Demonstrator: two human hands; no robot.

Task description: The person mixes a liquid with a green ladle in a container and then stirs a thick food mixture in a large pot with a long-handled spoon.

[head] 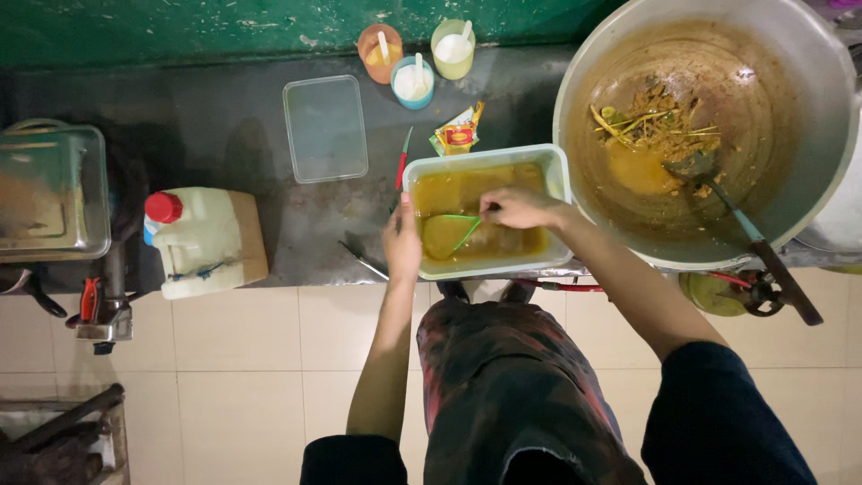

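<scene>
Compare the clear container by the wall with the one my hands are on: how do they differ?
The clear container is empty; the pale green container holds yellow-brown sauce and a green ladle. The clear one lies untouched near the wall; the left hand steadies the green one's rim at the counter edge, the right hand above it. Both are rectangular with rounded corners.

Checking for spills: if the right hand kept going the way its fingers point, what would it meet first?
The right hand points leftward over the container. It would likely meet the green ladle in the yellow broth first, then the left hand on the near rim; depth is unclear.
</scene>
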